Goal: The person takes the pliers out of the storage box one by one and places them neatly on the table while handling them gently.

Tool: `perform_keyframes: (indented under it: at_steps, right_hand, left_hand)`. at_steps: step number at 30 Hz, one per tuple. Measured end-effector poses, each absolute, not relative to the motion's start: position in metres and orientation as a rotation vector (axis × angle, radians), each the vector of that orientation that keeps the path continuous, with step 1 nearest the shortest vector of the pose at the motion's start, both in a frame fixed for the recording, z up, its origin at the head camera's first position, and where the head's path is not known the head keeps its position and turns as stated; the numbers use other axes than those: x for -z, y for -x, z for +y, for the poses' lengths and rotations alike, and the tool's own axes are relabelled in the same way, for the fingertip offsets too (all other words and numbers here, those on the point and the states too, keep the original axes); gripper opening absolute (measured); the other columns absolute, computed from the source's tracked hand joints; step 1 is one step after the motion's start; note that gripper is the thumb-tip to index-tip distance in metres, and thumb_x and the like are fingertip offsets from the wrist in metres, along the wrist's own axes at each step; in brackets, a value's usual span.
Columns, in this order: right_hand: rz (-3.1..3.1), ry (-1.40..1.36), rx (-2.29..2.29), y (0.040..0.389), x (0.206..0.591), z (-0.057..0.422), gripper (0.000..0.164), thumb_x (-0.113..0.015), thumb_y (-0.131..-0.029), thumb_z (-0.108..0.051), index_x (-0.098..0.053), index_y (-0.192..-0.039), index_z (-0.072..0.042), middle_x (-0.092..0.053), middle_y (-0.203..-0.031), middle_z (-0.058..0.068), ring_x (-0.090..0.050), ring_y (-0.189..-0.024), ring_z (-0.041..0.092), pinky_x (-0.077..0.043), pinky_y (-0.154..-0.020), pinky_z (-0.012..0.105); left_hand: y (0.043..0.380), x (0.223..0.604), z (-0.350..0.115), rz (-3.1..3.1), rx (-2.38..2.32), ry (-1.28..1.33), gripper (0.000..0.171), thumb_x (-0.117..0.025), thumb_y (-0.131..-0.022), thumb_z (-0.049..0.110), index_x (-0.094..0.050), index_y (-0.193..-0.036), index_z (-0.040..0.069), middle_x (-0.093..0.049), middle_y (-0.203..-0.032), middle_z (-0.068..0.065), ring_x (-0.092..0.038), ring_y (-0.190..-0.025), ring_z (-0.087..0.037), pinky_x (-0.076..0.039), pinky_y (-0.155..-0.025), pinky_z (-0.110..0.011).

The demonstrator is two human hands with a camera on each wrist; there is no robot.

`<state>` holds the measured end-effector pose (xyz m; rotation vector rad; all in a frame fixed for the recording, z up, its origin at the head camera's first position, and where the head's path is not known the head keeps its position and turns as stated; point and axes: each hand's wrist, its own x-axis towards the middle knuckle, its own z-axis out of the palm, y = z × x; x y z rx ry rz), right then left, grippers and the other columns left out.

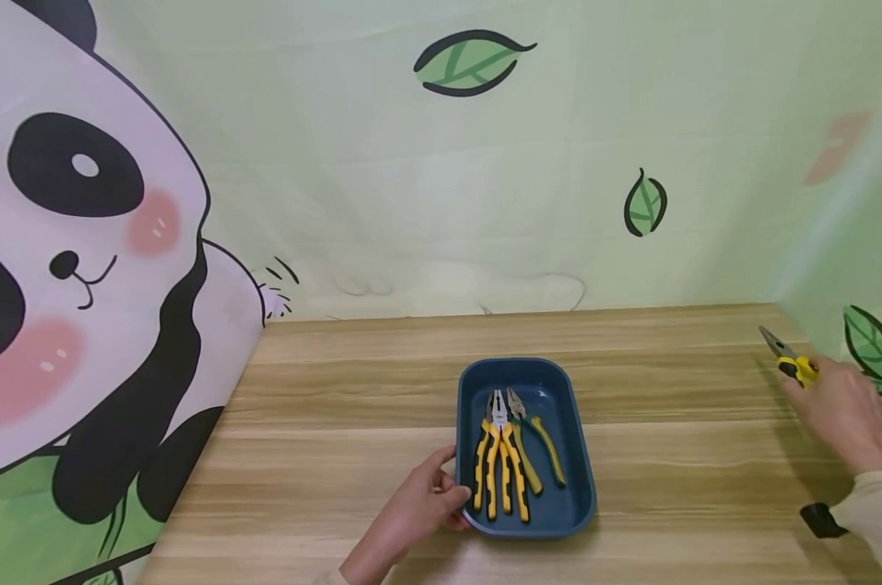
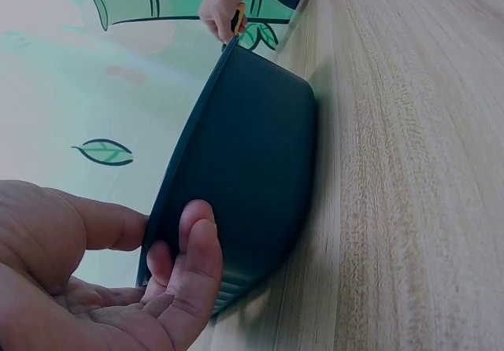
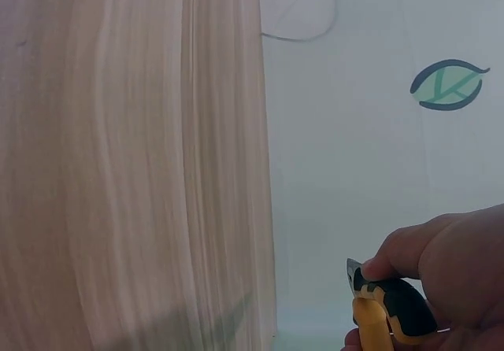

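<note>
My left hand [image 1: 426, 500] grips the left rim of a dark blue rectangular tray [image 1: 583, 496] that sits on the table; the left wrist view shows the fingers [image 2: 201, 260] against its outer wall. Inside lie yellow-and-black pliers [image 1: 501, 463], side by side, and a pair with green-yellow handles [image 1: 536, 443] to their right. Over at the table's right side, my right hand [image 1: 843, 406] holds long-nose pliers [image 1: 788, 353] with yellow-and-black handles, jaws pointing up and left. In the right wrist view, the handles of these pliers [image 3: 386, 312] show between thumb and fingers.
The wood-grain table [image 1: 339, 455] meets a pale green backdrop [image 1: 339, 162] at its back edge. A panda print [image 1: 105, 268] covers the left side. The strap of a small black device [image 1: 823, 520] is on the right wrist.
</note>
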<state>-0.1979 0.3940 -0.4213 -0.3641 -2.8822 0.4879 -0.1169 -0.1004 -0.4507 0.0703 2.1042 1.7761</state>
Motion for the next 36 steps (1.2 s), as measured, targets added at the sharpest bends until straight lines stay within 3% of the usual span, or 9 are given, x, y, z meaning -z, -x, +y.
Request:
perform_keyframes:
  at_steps: [13, 25, 36]
  right_hand:
    - [-2.905, 0.293, -0.517, 0.198, 0.433, 0.4, 0.042, -0.056, -0.088, -0.012, -0.044, -0.107, 0.023, -0.049, -0.09, 0.038, -0.05, -0.069, 0.042, -0.041, -0.053, 0.048]
    - [-2.947, 0.274, -0.49, 0.197, 0.448, 0.405, 0.045, -0.057, -0.085, -0.014, -0.045, -0.106, 0.024, -0.049, -0.089, 0.038, -0.049, -0.076, 0.048, -0.04, -0.06, 0.053]
    - [-3.009, 0.255, -0.521, 0.198, 0.459, 0.415, 0.033, -0.054, -0.085, -0.015, -0.048, -0.095, 0.016, -0.051, -0.078, 0.03, -0.05, -0.065, 0.04, -0.038, -0.052, 0.046]
  left_hand:
    - [0.118, 0.454, -0.1, 2.114, -1.76, -0.053, 0.062, -0.058, -0.087, 0.0, -0.03, -0.142, 0.001, -0.054, -0.079, -0.011, -0.062, -0.062, -0.019, -0.056, -0.056, -0.035]
    - [0.116, 0.45, -0.1, 2.117, -1.769, -0.067, 0.06, -0.058, -0.088, 0.0, -0.031, -0.142, 0.001, -0.055, -0.077, -0.011, -0.062, -0.061, -0.019, -0.056, -0.055, -0.034]
    - [0.116, 0.452, -0.1, 2.13, -1.761, -0.057, 0.061, -0.059, -0.087, 0.0, -0.031, -0.141, 0.0, -0.054, -0.078, -0.012, -0.062, -0.061, -0.02, -0.056, -0.056, -0.035]
